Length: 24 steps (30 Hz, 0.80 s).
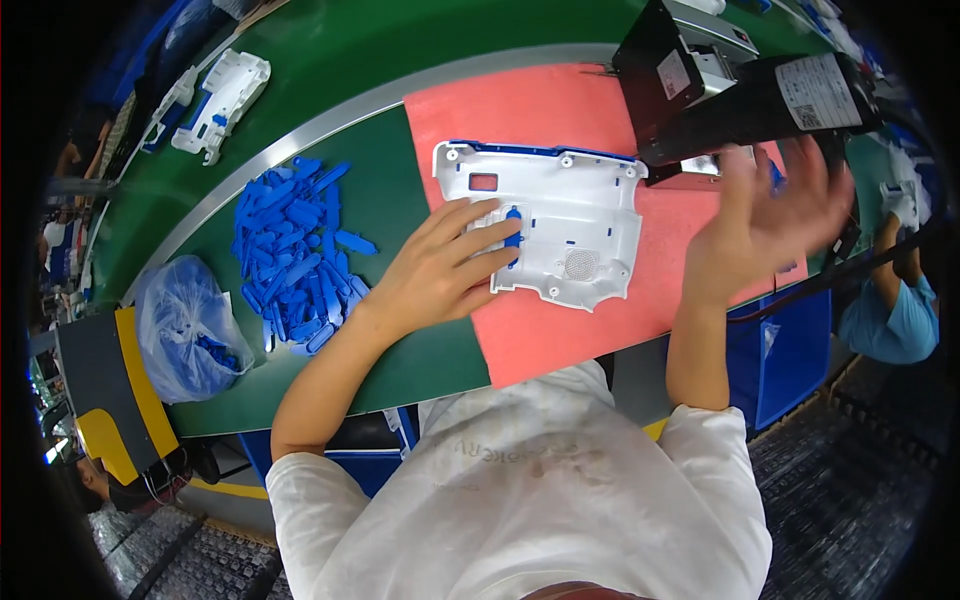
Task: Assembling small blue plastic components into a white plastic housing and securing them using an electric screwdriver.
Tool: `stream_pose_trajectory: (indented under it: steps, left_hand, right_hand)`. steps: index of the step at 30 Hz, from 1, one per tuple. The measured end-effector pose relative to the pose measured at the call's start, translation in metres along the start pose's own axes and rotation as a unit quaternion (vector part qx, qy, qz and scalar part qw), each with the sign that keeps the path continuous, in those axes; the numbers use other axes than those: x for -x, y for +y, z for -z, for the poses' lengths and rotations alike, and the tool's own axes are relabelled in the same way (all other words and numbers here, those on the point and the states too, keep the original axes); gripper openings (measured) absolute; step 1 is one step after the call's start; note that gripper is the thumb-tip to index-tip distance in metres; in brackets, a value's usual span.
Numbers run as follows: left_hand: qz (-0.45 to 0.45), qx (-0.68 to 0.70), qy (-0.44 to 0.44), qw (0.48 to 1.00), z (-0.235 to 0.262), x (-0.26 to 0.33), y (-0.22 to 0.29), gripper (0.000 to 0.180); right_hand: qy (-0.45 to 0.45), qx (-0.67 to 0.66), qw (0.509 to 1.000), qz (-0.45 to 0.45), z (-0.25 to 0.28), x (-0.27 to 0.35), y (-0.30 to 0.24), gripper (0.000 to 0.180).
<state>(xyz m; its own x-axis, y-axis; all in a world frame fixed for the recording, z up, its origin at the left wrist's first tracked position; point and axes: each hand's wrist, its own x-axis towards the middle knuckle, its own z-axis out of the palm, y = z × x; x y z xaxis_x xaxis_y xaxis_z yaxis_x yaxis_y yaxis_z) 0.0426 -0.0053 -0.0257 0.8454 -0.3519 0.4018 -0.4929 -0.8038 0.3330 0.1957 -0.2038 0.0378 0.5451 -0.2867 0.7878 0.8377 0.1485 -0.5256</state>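
Observation:
A white moulded plastic housing [590, 215] lies with its hollow inside up, its far edge trimmed in blue. A slim blue plastic strip [513, 238] sits in its left part. My left hand [430, 265] rests over the housing's left edge, fingers stretched out, tips at the strip; whether they press on it I cannot tell. My right hand [770, 220] is raised to the right of the housing, before a black machine [690, 120]. It is blurred by motion, but thumb and fingers show spread apart. Something small and blue [778, 178] shows between them, apparently behind the hand.
Under the housing lies a red mat [540, 345] on the green table [385, 190]. A heap of blue strips [295, 255] and a clear plastic bag [190, 330] are left. Another white housing [225, 100] lies beyond a metal rail [340, 105]. A blue bin [790, 350] and a co-worker's sleeve [890, 320] are right.

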Motion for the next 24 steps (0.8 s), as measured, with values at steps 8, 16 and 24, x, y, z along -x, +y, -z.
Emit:
stream_pose_trajectory:
  steps: [8, 16, 24]
  left_hand:
    - [0.037, -0.010, 0.031, 0.999, -0.007, 0.006, 0.011, 0.044]
    - [0.075, -0.030, 0.064, 0.995, -0.022, -0.013, 0.022, 0.046]
    - [0.102, -0.023, 0.069, 0.992, -0.026, -0.012, 0.017, 0.048]
  right_hand:
    - [0.018, -0.087, 0.995, 0.034, 0.028, -0.056, 0.004, 0.053]
    - [-0.082, -0.095, 0.992, 0.010, 0.052, -0.071, 0.033, 0.053]
    - [-0.125, -0.018, 0.985, -0.113, 0.048, -0.057, 0.034, 0.052]
